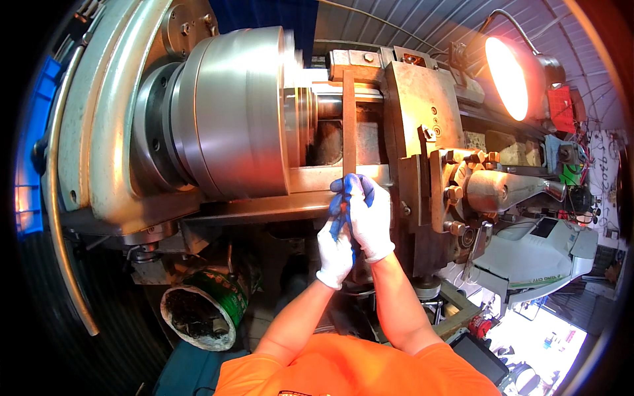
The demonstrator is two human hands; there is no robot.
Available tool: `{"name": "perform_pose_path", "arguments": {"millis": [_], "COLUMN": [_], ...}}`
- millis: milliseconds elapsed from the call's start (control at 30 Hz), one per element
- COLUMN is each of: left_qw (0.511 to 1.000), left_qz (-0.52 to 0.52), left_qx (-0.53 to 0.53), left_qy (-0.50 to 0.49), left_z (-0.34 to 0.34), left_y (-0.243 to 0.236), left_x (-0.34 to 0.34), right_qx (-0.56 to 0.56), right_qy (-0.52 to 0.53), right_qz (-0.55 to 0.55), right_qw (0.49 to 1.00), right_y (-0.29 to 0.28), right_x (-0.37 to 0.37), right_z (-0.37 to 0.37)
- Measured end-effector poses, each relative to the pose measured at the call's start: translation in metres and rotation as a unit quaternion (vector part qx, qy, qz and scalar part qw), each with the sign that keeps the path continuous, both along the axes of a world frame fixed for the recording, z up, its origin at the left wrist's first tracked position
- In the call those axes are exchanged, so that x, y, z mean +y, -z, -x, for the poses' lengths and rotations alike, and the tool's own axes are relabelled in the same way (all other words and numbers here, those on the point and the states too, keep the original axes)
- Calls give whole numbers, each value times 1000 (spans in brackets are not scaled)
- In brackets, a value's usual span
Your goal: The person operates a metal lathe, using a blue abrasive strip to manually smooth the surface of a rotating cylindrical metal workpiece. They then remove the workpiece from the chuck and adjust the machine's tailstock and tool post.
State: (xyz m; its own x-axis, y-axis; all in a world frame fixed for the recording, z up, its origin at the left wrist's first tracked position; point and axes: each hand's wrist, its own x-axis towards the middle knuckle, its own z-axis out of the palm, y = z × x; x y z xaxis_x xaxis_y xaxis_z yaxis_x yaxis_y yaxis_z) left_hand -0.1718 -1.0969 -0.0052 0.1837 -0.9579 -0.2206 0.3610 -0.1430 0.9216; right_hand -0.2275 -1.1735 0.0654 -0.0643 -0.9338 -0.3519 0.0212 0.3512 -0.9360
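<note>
My left hand (335, 251) and my right hand (371, 221) meet in front of the lathe. Both wear white gloves with blue-coated fingers. The fingers of each are curled and pressed together; whatever lies between them is too hidden to make out. Directly behind the hands, a long narrow brown bar (349, 125) runs away from me across the lathe bed; I cannot tell whether my fingers touch it. To its left is the large steel chuck (238, 115), its jaw end smeared as if spinning. The carriage (422, 99) lies to its right.
A tool post (449, 188) with bolts and a thick handle (505, 191) stands right of my hands. A lit lamp (507, 78) shines at the upper right. Below the headstock (109, 132) sits a green bucket (228, 300) of dark contents. A white-grey machine (538, 254) is further right.
</note>
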Motion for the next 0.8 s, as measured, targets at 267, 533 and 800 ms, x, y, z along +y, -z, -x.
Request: {"name": "perform_pose_path", "arguments": {"millis": [267, 533, 800], "left_qw": [1000, 994, 995], "left_qz": [10, -84, -60], "left_qx": [-19, 22, 54], "left_qy": [-1, 61, 63], "left_z": [-2, -1, 4], "left_y": [-2, -3, -2], "left_x": [-5, -20, 22], "right_qx": [10, -37, -158], "right_qy": [-5, 35, 52], "right_qz": [-2, -2, -49], "right_qw": [1000, 999, 985], "right_y": [0, -1, -7], "right_x": [-3, -19, 19], "right_z": [-1, 3, 12]}}
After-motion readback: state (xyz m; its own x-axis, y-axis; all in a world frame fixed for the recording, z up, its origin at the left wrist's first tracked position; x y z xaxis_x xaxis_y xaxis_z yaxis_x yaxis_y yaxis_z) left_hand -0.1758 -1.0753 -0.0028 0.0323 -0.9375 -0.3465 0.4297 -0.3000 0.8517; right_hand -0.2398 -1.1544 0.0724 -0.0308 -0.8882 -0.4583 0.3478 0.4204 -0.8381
